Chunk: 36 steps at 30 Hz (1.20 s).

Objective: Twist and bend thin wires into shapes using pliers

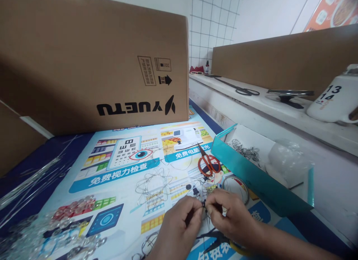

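My left hand (181, 224) and my right hand (231, 213) meet low in the middle of the view, fingertips pinched close together. Between them is a thin dark cord (203, 205), with a small dark knot or bead on it that I cannot make out clearly. Loose strands run up from the fingers and hang below them. Just beyond lie scissors (208, 165) with red handles, blades pointing away. A round coil (246, 193) sits partly behind my right hand. Under that hand is a dark tool (214, 237) with a yellow part, mostly covered.
Clear beads (74, 226) spread at lower left, and loose thin wire loops (153, 185) lie on the printed sheet (112, 200). At right stands a teal box (260, 185) holding tangled wire and a plastic bag. A large carton (97, 59) blocks the back; a mug (335, 98) stands on the ledge.
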### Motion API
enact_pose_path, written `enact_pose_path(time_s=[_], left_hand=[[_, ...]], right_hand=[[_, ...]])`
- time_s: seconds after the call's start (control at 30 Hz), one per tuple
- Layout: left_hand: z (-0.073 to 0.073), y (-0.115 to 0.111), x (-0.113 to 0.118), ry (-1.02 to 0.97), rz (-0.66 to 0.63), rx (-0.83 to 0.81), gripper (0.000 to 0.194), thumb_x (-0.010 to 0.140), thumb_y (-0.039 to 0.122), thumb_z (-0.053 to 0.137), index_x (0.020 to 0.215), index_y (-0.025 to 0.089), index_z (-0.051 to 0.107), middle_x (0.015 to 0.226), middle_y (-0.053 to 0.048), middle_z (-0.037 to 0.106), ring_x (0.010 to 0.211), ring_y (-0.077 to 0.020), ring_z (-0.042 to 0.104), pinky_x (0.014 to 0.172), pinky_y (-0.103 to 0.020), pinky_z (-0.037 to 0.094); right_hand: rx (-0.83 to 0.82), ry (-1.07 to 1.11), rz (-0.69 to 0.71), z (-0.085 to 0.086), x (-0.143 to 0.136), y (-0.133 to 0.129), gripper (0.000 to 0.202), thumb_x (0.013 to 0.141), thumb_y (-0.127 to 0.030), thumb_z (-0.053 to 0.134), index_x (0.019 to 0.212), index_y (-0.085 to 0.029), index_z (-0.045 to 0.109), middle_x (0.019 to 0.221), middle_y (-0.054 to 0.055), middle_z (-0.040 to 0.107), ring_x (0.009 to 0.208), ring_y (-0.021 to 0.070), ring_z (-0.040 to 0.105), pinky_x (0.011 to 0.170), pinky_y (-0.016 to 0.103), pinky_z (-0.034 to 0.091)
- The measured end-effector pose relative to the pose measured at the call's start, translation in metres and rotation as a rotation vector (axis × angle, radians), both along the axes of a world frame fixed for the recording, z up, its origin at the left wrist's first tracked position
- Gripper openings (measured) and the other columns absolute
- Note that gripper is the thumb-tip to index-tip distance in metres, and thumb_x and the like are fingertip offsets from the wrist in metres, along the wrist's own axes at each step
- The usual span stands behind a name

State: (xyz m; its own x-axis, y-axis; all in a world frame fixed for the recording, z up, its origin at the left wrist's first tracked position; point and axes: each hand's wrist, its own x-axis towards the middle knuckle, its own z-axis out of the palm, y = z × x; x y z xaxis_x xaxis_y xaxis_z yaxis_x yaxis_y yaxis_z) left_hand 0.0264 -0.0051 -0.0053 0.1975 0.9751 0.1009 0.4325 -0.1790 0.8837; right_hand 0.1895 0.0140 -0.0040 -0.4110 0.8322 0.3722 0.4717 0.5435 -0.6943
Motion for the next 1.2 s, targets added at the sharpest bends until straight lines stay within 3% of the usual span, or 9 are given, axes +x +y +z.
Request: enact_pose_path(time_s=[0.13,0.3,0.5,0.77,0.83,1.0,1.2], left_hand=[[-0.002,0.0,-0.001,0.037,0.029,0.006,0.014,0.08,0.019,0.046,0.068,0.019,0.055,0.063,0.001,0.054,0.058,-0.0134,0.048,0.053,-0.02,0.036],[-0.005,0.0,0.0,0.027,-0.002,0.101,0.014,0.079,0.018,0.049,0.067,0.02,0.054,0.064,0.001,0.055,0.06,-0.0142,0.051,0.056,-0.021,0.037],[-0.004,-0.002,0.0,0.061,-0.037,0.105,0.015,0.083,0.019,0.045,0.071,0.02,0.054,0.069,-0.001,0.057,0.063,-0.0148,0.052,0.057,-0.021,0.038],[0.002,-0.002,-0.001,-0.002,0.033,0.001,0.013,0.079,0.021,0.049,0.067,0.02,0.053,0.061,0.002,0.053,0.056,-0.0133,0.048,0.052,-0.02,0.035],[0.002,-0.001,-0.002,0.001,0.033,-0.033,0.012,0.079,0.022,0.049,0.067,0.02,0.053,0.06,0.002,0.052,0.055,-0.013,0.046,0.051,-0.019,0.035],[0.002,0.001,-0.002,0.032,0.006,0.017,0.015,0.079,0.018,0.046,0.065,0.02,0.052,0.061,0.002,0.052,0.058,-0.013,0.046,0.053,-0.019,0.035],[-0.001,0.002,-0.002,0.08,0.009,0.018,0.015,0.076,0.013,0.045,0.063,0.019,0.05,0.06,0.002,0.051,0.057,-0.0125,0.046,0.053,-0.019,0.034]], right_hand=[[-0.079,-0.002,0.032,0.004,0.0,-0.002,0.012,0.073,-0.009,0.048,0.065,-0.018,0.051,0.061,-0.002,0.051,0.057,0.0101,0.048,0.054,0.02,0.035],[-0.129,-0.013,-0.025,0.005,-0.001,-0.001,0.011,0.072,-0.014,0.051,0.062,-0.018,0.048,0.058,-0.003,0.046,0.053,0.0098,0.043,0.049,0.02,0.033],[-0.055,-0.026,-0.018,-0.003,0.0,0.0,0.013,0.069,-0.006,0.047,0.065,-0.018,0.049,0.061,-0.003,0.049,0.057,0.0097,0.045,0.052,0.019,0.034],[0.018,-0.062,-0.032,-0.002,0.002,0.004,0.013,0.073,-0.007,0.047,0.068,-0.018,0.051,0.06,-0.003,0.05,0.055,0.0101,0.047,0.05,0.019,0.036],[0.1,-0.089,-0.014,0.001,0.005,0.006,0.013,0.077,-0.008,0.047,0.074,-0.018,0.055,0.064,0.0,0.055,0.06,0.0119,0.051,0.055,0.021,0.04],[0.481,-0.195,0.05,0.008,0.013,0.002,0.019,0.08,-0.008,0.049,0.095,-0.015,0.058,0.082,0.008,0.062,0.079,0.0182,0.055,0.074,0.032,0.045],[0.549,-0.267,0.102,0.023,0.017,-0.001,0.021,0.079,-0.007,0.045,0.091,-0.015,0.06,0.076,0.008,0.059,0.073,0.0184,0.053,0.07,0.035,0.045]])
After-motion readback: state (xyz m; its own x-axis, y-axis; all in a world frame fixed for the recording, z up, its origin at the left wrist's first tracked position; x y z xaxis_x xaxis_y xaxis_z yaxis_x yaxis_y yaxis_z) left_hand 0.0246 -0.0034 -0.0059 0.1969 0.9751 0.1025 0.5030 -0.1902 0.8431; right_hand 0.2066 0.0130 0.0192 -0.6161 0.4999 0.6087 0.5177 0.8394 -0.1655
